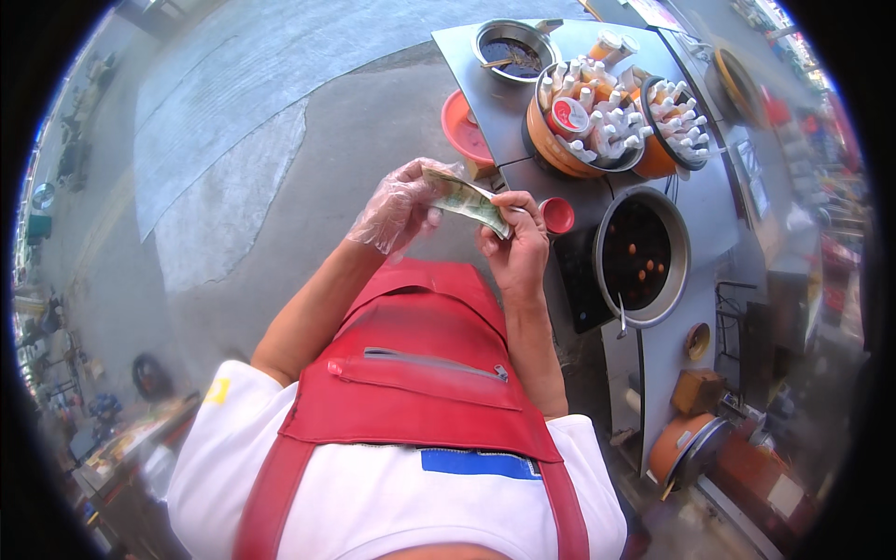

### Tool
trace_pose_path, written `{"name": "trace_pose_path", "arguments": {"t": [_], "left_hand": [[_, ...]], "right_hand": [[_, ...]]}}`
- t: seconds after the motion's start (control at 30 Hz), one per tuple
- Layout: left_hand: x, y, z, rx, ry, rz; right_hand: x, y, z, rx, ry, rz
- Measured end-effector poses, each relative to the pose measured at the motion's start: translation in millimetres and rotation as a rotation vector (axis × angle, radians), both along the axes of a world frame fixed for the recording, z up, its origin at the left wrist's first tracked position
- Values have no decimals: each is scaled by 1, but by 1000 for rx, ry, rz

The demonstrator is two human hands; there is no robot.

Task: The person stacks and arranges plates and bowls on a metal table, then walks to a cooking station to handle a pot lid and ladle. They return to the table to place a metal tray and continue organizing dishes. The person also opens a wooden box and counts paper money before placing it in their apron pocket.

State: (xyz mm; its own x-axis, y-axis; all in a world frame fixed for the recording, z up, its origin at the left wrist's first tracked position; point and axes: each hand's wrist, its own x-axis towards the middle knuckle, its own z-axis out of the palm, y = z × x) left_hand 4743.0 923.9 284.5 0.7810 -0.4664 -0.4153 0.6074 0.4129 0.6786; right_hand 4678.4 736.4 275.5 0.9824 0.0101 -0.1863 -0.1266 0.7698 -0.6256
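In front of the red apron (420,350), both my hands hold a few greenish banknotes (465,199). My left hand (402,206), in a clear plastic glove, grips the notes' left end. Bare, my right hand (518,238) pinches their right end between thumb and fingers. The notes are bent along their length, and how many there are cannot be told. A red cup (557,215) is just right of my right hand. The apron has a zipped pocket across its front.
On the metal counter (574,42) at right stand a pot of dark liquid (514,49), two orange tubs of white-capped bottles (570,159) (658,155), and a large pot with eggs in dark broth (637,252). A pink basin (465,133) sits below the counter's edge.
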Motion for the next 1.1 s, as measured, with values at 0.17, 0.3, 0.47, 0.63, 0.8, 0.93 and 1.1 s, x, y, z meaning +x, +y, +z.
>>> {"name": "trace_pose_path", "arguments": {"t": [0.17,0.3,0.47,0.63,0.8,0.93,1.1], "left_hand": [[-9,-20,-1,-268,205,247],[-15,-13,-4,-320,152,322],[7,23,-21,-276,121,366],[-4,58,-43,11,93,343],[-26,38,-56,209,25,220],[-32,11,-49,370,-132,96],[-34,13,-41,425,7,-112]], "right_hand": [[7,34,-10,101,87,-108],[8,52,-14,-48,149,110],[-14,35,-4,-459,54,493],[-67,-15,28,-928,59,753],[-94,-20,26,-1182,41,843],[-93,-20,1,-1201,31,899],[-73,-15,-50,-1214,84,934]]}}
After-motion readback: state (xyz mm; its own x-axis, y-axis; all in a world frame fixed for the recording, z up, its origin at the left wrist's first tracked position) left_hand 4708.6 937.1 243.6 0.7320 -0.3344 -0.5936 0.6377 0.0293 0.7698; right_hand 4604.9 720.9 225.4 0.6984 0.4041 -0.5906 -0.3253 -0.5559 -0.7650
